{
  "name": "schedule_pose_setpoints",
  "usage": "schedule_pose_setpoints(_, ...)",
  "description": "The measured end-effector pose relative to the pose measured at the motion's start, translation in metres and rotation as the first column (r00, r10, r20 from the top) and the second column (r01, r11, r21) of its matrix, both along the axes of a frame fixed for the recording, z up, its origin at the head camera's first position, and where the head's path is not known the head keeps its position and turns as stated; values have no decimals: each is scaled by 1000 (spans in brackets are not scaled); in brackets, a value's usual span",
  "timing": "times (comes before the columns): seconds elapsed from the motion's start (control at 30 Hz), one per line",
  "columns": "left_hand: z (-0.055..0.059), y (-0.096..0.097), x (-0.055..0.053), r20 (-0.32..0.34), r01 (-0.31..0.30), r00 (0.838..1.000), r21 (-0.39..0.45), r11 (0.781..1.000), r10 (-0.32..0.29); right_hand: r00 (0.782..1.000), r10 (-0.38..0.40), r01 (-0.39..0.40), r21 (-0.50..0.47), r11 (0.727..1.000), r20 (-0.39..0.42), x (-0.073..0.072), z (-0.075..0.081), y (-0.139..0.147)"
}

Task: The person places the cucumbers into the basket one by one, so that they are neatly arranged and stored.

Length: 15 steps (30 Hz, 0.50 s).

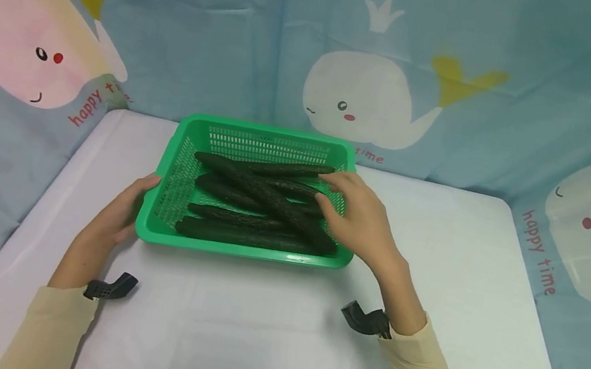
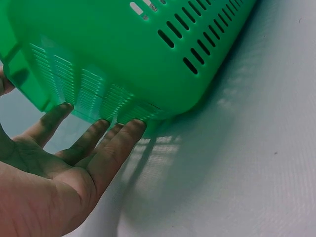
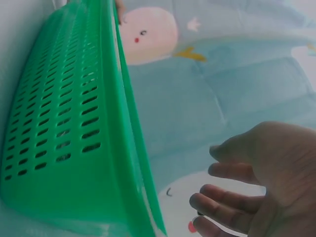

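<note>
Several long, dark green cucumbers lie in a green plastic basket. One cucumber rests diagonally across the others. At the basket's left end, my left hand holds it, thumb at the rim and fingertips against the slotted outer wall. Those fingers are spread and fairly straight in the left wrist view. Over the right end of the basket hovers my right hand, thumb and fingers loosely bent and parted. Nothing sits between its fingers in the right wrist view, where the basket wall hides the cucumbers.
The basket stands toward the back of a white-covered table. Behind and along both sides hangs a blue curtain printed with whales. A black wrist-camera mount sits on the left wrist, and another mount on the right.
</note>
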<state>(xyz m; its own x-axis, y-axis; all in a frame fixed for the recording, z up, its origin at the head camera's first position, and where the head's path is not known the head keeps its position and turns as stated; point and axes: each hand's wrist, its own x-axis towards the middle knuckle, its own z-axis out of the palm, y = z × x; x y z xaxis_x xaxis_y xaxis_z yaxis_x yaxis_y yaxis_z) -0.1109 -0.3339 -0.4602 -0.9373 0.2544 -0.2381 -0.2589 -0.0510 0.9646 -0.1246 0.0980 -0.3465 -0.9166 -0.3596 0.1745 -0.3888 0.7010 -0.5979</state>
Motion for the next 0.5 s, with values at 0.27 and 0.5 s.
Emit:
schedule_pose_setpoints(0.27, 2, -2, -1, 1, 3, 1000, -105, 994, -3, 999, -29, 25, -96, 995, -35, 11, -13, 21)
schedule_pose_setpoints(0.5, 17, -15, 1, -89, -21, 996, -288, 957, -5, 998, -67, 65, -109, 992, -14, 16, -26, 39)
